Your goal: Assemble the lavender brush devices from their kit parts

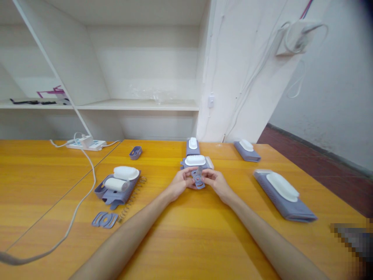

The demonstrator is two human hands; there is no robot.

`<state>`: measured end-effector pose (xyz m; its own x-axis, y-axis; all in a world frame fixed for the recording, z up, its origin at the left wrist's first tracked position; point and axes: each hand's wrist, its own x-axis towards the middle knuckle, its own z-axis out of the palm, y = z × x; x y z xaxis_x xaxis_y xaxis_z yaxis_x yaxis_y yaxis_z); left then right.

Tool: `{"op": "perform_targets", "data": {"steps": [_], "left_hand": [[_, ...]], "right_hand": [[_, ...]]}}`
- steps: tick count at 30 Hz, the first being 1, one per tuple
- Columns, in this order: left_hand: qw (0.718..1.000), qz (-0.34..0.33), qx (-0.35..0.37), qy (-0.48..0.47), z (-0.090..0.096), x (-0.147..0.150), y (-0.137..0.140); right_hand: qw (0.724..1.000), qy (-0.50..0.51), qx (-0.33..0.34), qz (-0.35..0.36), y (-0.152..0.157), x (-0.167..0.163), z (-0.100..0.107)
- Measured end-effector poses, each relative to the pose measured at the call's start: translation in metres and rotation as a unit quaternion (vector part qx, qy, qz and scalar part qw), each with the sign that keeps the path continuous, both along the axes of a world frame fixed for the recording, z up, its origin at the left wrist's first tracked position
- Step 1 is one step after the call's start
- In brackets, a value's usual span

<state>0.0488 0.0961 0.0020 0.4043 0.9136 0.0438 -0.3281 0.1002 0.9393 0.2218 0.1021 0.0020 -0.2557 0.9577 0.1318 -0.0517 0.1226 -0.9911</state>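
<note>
My left hand [180,183] and my right hand [216,182] meet over the middle of the orange table [186,241]. Together they grip a small lavender plastic part [198,178] with a round hub. Fingers of both hands close around its edges. Just behind the hands sits a lavender unit with a white top [196,161]. Another similar unit [192,146] stands farther back.
To the left lies a pile of lavender and white parts [118,185] with a metal spring [132,197] and flat lavender pieces [105,219]. Two lavender units [282,194] [247,150] rest on the right. A power strip [86,144] and white cable [84,186] lie at left; shelves stand behind.
</note>
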Motion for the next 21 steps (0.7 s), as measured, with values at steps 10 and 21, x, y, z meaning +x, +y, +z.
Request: {"op": "perform_targets", "data": {"steps": [10, 21], "left_hand": [[1.000, 0.001, 0.022, 0.003, -0.004, -0.002, 0.002], [1.000, 0.015, 0.024, -0.003, -0.004, -0.001, 0.003]], "right_hand": [[1.000, 0.002, 0.013, 0.000, 0.002, -0.001, -0.004], [1.000, 0.025, -0.002, -0.008, 0.002, -0.002, -0.003]]}}
